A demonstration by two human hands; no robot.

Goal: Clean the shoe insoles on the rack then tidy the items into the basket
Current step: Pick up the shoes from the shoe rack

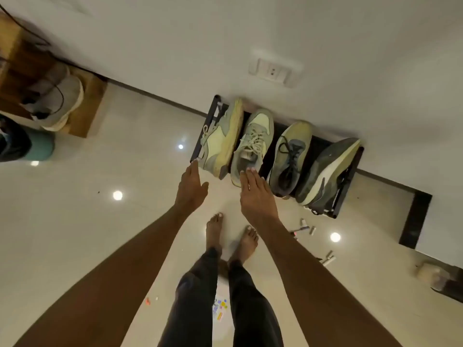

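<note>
Looks like nothing's cleaned yet, honestly. Both arms are stretched out: the left hand (191, 186) has straight fingers held together, tips at the corner of the black rack (200, 144), holding nothing. The right hand (253, 191) is flat too, fingertips on the heel of the second pale green sneaker (253, 141). All four shoes sit on the rack, insoles presumably inside. No basket I can spot, so basically everything's left.
</note>
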